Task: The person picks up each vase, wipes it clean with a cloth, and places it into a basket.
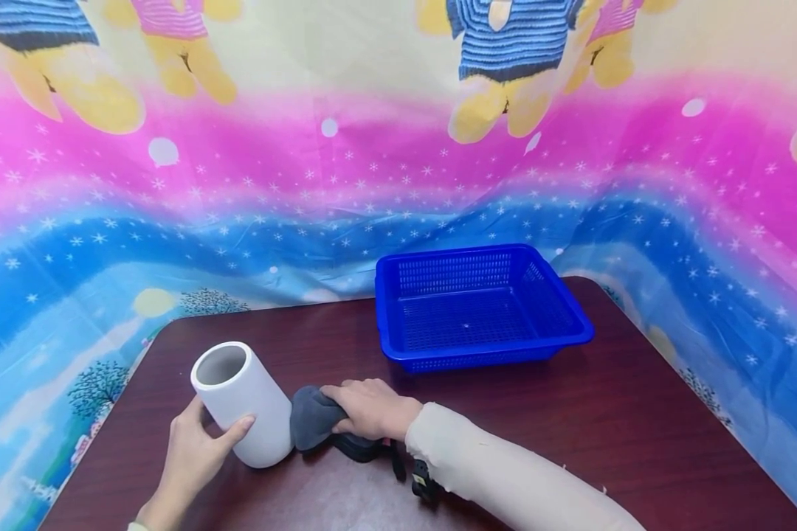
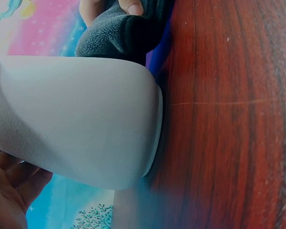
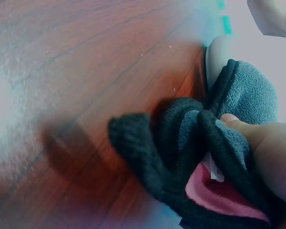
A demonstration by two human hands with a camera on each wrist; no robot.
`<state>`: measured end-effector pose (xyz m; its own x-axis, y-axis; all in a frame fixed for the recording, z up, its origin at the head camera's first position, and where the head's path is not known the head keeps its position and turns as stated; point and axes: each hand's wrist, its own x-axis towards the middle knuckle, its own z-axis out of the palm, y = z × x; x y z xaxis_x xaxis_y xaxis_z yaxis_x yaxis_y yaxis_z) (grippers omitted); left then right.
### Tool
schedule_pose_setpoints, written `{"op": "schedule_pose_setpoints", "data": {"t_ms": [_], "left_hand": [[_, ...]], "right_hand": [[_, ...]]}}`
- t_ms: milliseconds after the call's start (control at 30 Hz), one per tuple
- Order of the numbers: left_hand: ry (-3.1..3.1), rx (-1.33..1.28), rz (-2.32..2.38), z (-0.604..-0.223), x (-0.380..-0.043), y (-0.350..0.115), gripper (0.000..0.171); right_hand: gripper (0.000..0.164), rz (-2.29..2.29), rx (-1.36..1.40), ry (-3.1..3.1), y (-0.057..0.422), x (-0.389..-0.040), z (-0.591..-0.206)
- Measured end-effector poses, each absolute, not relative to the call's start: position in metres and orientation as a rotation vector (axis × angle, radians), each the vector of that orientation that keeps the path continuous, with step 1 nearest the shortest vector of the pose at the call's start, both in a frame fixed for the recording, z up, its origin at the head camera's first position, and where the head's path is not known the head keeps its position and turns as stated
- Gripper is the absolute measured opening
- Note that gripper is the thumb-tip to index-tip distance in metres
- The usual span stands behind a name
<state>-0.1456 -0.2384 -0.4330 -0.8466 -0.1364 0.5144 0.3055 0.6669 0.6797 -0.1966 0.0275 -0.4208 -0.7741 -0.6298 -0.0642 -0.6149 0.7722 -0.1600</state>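
Right fingers point(image 1: 347, 397) pinch the grey cloth point(image 1: 312, 422) just beside the white container point(image 1: 255, 417), which left fingers point(image 2: 31, 183) hold around its side.

Left hand point(image 1: 195, 453): extended forward from a bare wrist point(image 1: 159, 509), its thumb point(image 1: 239, 429) set opposite the curved fingers point(image 2: 33, 183) in a wide grip. Right hand point(image 1: 372, 407), as I see it, near the left: back uppermost, fingers point(image 1: 341, 394) bent downward, thumb point(image 3: 250, 133) opposed in a pinch. The right forearm point(image 1: 505, 464), in a pale sleeve point(image 1: 465, 435), slants inward from the person's right; the right wrist point(image 1: 408, 415) shows bare beyond it.
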Motion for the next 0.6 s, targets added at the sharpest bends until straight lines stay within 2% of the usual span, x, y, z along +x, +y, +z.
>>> {"op": "schedule_pose_setpoints", "data": {"t_ms": [600], "left_hand": [[-2.337, -0.137, -1.091, -0.433, -0.146, -0.238, 0.056]], "right_hand": [[0.061, -0.273, -1.036, 2.851, 0.036, -0.200, -0.401]]}}
